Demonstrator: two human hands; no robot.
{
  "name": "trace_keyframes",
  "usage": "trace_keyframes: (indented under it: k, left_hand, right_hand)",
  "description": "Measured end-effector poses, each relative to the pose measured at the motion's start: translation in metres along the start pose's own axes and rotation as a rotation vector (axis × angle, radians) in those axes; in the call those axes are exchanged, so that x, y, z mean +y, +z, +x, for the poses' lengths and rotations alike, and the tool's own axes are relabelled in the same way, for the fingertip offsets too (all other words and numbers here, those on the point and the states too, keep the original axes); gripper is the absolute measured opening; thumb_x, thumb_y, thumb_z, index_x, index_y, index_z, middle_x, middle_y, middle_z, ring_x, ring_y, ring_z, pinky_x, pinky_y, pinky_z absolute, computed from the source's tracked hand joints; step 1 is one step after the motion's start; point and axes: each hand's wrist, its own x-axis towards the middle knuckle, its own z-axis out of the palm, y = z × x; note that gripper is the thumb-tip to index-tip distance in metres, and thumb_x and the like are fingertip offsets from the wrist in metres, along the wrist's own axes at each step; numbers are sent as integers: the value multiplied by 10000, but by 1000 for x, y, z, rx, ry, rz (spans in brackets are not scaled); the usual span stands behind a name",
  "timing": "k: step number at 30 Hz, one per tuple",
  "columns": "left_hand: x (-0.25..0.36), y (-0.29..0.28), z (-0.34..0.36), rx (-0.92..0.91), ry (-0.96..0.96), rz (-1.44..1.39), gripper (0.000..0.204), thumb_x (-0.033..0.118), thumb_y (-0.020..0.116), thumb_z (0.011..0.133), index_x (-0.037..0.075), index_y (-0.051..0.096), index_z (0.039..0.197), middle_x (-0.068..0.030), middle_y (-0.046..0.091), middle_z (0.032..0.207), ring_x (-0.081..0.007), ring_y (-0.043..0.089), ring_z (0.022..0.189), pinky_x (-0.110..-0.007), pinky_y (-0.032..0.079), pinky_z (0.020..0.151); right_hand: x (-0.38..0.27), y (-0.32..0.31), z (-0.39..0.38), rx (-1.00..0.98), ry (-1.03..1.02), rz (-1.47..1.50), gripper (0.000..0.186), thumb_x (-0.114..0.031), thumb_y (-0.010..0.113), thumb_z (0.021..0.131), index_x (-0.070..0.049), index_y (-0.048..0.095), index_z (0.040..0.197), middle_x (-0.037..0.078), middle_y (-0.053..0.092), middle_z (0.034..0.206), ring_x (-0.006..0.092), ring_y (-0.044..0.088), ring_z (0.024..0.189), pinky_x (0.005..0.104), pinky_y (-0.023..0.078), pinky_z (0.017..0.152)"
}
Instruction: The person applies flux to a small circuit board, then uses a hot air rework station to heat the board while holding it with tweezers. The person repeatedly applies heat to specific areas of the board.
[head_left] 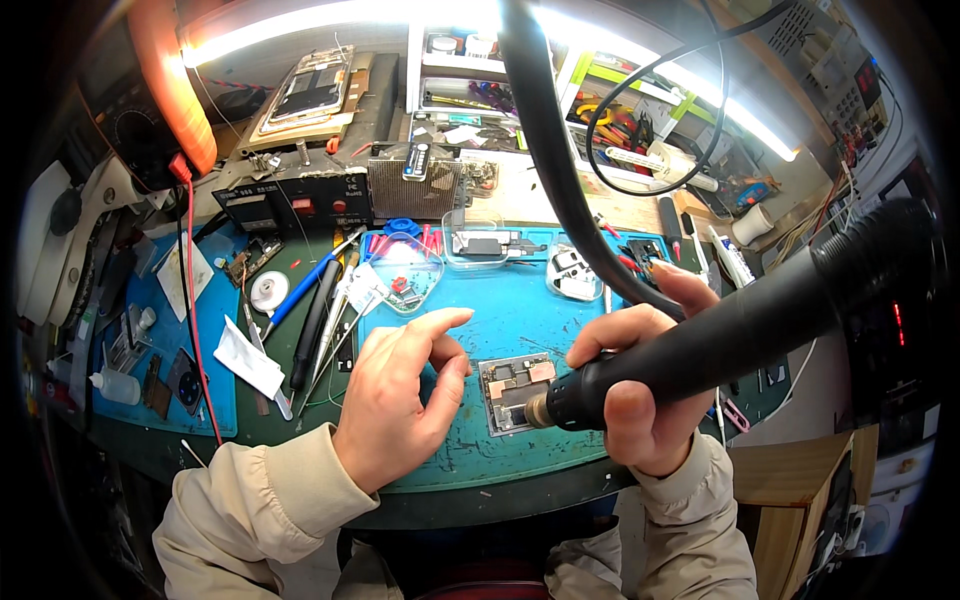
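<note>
Well to the left of the circuit board (515, 375), on my feed, a red cable (196, 300) trails toward my side. Nearer the board, still left of it, lie a white packet (248, 365) and a blue pen (302, 295). I have my left hand (398, 395) just left of the board, fingers loosely curled, a narrow gap between thumb and forefinger. Beyond the board and to its left sits a clear dish (428, 262) with small red pieces inside. The board itself lies flat on the blue mat (440, 468), between my hands. The metal nozzle (540, 410) is at its near right corner; I can't tell whether they touch. Right of the board, my right hand (663, 440) is wrapped around the black handpiece (715, 345) carrying that nozzle, thumb on the near side.
</note>
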Motion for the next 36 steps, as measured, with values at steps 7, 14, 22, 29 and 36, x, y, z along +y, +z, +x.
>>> trace_keyframes:
  k: [7,14,22,29,36]
  left_hand:
    - [0,1,1,2,8,0,448,0,657,943,72,584,1379,-11,720,920,-200,602,883,-354,441,884]
    - [-1,0,0,5,4,7,446,2,657,944,73,586,1378,-9,720,923,-200,603,887,-355,439,890]
    - [1,0,0,4,4,13,443,6,657,946,73,587,1379,-8,719,929,-200,600,895,-353,438,902]
    - [0,-1,0,0,-4,6,450,4,660,943,70,585,1382,-10,718,930,-200,595,909,-357,434,913]
    - [0,-1,0,-3,-5,3,454,5,658,945,66,579,1388,-14,719,931,-204,593,919,-358,433,921]
  right_hand:
    - [-2,-3,2,0,-20,-59,174,-243,782,896,-113,674,858,56,756,893,265,508,1289,401,344,1093]
    - [-1,0,1,5,-6,-17,178,-248,785,894,-116,673,851,53,755,893,271,511,1289,408,346,1094]
    - [-1,1,1,8,6,7,183,-252,787,891,-119,671,844,49,755,892,278,515,1289,415,349,1095]
    - [-1,3,1,5,17,27,188,-257,790,889,-121,670,837,45,754,891,285,518,1288,422,351,1096]
    - [-1,3,1,6,32,49,193,-261,792,887,-124,669,831,42,753,890,291,521,1288,429,353,1098]
